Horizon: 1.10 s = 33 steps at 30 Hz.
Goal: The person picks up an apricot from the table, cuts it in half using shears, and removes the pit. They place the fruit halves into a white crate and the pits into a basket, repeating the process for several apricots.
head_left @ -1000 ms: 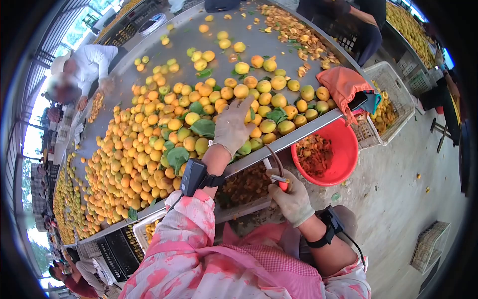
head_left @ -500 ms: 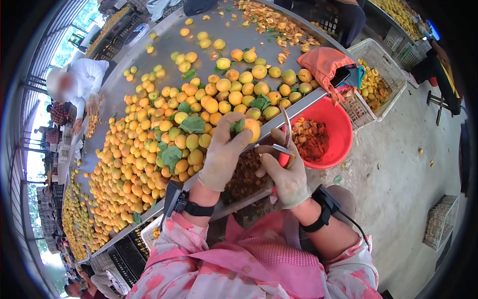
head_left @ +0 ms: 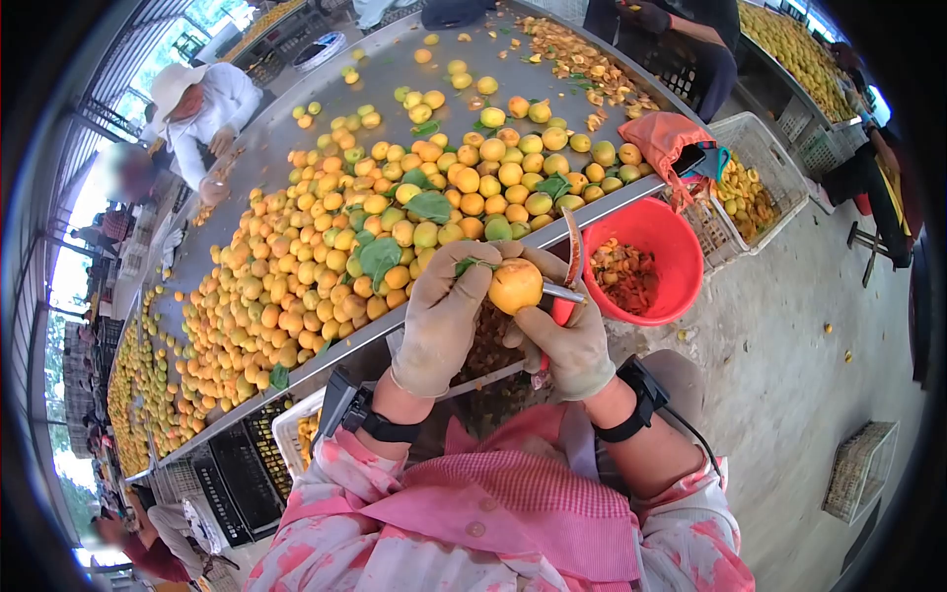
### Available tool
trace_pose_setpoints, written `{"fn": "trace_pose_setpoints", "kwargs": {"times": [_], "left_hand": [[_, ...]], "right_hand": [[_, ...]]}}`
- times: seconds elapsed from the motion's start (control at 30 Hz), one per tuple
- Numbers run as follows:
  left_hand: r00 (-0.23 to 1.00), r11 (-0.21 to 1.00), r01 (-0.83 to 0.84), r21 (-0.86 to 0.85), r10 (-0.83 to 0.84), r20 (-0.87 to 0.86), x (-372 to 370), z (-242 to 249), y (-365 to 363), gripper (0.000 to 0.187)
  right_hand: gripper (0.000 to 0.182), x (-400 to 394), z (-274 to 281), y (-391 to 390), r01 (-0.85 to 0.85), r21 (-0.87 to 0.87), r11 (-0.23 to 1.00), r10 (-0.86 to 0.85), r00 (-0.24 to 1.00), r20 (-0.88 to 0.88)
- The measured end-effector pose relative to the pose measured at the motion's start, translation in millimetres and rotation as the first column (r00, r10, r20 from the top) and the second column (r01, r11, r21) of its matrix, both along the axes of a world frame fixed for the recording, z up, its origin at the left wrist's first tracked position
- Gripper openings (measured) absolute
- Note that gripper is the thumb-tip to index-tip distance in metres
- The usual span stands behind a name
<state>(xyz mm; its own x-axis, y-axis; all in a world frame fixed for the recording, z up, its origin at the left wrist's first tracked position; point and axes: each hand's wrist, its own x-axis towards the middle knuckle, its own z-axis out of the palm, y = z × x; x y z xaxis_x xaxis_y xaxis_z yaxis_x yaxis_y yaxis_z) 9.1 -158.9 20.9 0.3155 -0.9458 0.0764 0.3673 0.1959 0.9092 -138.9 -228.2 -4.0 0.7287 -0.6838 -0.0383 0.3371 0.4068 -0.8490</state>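
Hands (head_left: 441,321) hold fruit (head_left: 516,288), blade (head_left: 575,254) | table rim (head_left: 602,208), bucket (head_left: 681,254) near | floor (head_left: 769,385) beyond

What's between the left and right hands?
In the head view, a yellow-orange fruit and a green leaf lie between the left hand and the right hand; a metal tool sits beside the fruit.

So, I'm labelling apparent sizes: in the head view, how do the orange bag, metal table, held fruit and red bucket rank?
Largest to smallest, as they look:
1. Metal table
2. Red bucket
3. Orange bag
4. Held fruit, clearly smallest
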Motion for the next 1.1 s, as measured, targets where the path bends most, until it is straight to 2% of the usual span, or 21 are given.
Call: {"fn": "trace_pose_setpoints", "kwargs": {"times": [0.03, 0.1, 0.23, 0.3, 0.43, 0.47, 0.53, 0.57, 0.6, 0.63, 0.67, 0.7, 0.77, 0.8, 0.83, 0.87, 0.9, 0.97, 1.0, 1.03, 1.1], "left_hand": [[1.0, 1.0, -0.004, -0.005, 0.004, 0.001, 1, 1, 5, 0.019], [0.955, 0.999, -0.051, -0.003, 0.05, 0.293, 2, 6, 12, 0.027], [0.93, 0.99, -0.14, 0.007, 0.129, 0.344, -14, 21, 20, 0.031], [0.698, 0.985, -0.17, 0.013, 0.111, 0.707, -10, 19, 19, 0.031], [0.643, 0.979, -0.202, 0.004, 0.129, 0.755, -22, 28, 14, 0.02], [0.679, 0.955, -0.293, -0.033, 0.233, 0.696, -26, 28, 12, 0.02], [0.726, 0.872, -0.488, -0.043, 0.433, 0.534, -36, 36, 6, 0.023], [0.728, 0.877, -0.479, -0.044, 0.425, 0.538, -40, 38, -2, 0.023], [0.633, 0.811, -0.515, -0.279, 0.579, 0.514, -43, 40, -13, 0.029], [0.534, 0.696, -0.521, -0.494, 0.717, 0.448, -43, 41, -23, 0.035], [0.229, 0.768, -0.411, -0.491, 0.608, 0.76, -33, 32, -37, 0.043], [0.145, 0.897, -0.163, -0.412, 0.435, 0.889, -21, 20, -54, 0.052], [0.362, 0.979, -0.179, -0.098, 0.158, 0.919, -21, 8, -60, 0.06], [0.358, 0.981, -0.167, -0.102, 0.156, 0.921, -19, 9, -62, 0.06], [0.428, 0.982, -0.182, -0.048, 0.123, 0.895, -15, 9, -59, 0.062], [0.501, 0.979, -0.203, 0.015, 0.091, 0.86, -14, 6, -52, 0.064], [0.505, 0.978, -0.208, 0.027, 0.083, 0.859, -17, 6, -45, 0.064], [0.612, 0.986, -0.047, 0.161, -0.099, 0.785, -22, 12, -33, 0.063], [0.63, 0.994, 0.074, 0.079, -0.108, 0.769, -19, 11, -31, 0.061], [0.63, 0.995, 0.071, 0.077, -0.104, 0.77, -19, 12, -22, 0.061], [0.828, 0.94, 0.262, 0.218, -0.335, 0.449, -23, 19, 1, 0.058]], "right_hand": [[0.057, -1, 4, 3, -0.03, 0.018, 0.999, 0.029, 0.999, 0.032], [0.058, -5, 6, 8, -0.057, 0.031, 0.998, 0.055, 0.996, 0.064], [0.06, -15, 6, 16, -0.001, -0.006, 1.0, 0.002, 0.999, 0.042], [0.06, -18, 6, 16, 0.029, -0.04, 0.999, -0.028, 0.999, 0.025], [0.063, -21, 0, 13, 0.173, -0.249, 0.953, -0.167, 0.985, 0.044], [0.063, -23, -2, 11, 0.21, -0.324, 0.923, -0.2, 0.978, 0.063], [0.061, -30, -3, 11, 0.237, -0.297, 0.925, -0.226, 0.971, 0.071], [0.06, -33, -4, 10, 0.259, -0.269, 0.928, -0.247, 0.966, 0.078], [0.06, -36, 0, 7, 0.269, -0.265, 0.926, -0.257, 0.963, 0.081], [0.056, -40, 6, 5, 0.276, -0.205, 0.939, -0.278, 0.96, 0.02], [0.053, -43, 9, 5, 0.279, -0.145, 0.949, -0.288, 0.957, -0.045], [0.053, -45, 7, 5, 0.275, -0.144, 0.95, -0.285, 0.957, -0.048], [0.047, -48, 2, -2, 0.28, 0.01, 0.96, -0.278, 0.956, -0.092], [0.041, -46, 1, -2, 0.316, 0.004, 0.949, -0.316, 0.949, -0.004], [0.041, -48, 0, -5, 0.33, 0.015, 0.944, -0.33, 0.944, -0.001], [0.039, -52, -1, -9, 0.256, 0.06, 0.965, -0.257, 0.966, 0.006], [0.039, -54, -3, -11, 0.171, 0.099, 0.98, -0.173, 0.985, 0.015], [0.037, -49, -2, -8, 0.211, 0.125, 0.969, -0.21, 0.977, -0.021], [0.036, -47, -2, -8, 0.163, 0.151, 0.975, -0.161, 0.987, -0.026], [0.036, -46, -1, -8, 0.115, 0.177, 0.977, -0.112, 0.993, -0.028], [0.037, -42, 3, -6, 0.066, 0.174, 0.982, -0.059, 0.997, -0.05]]}}
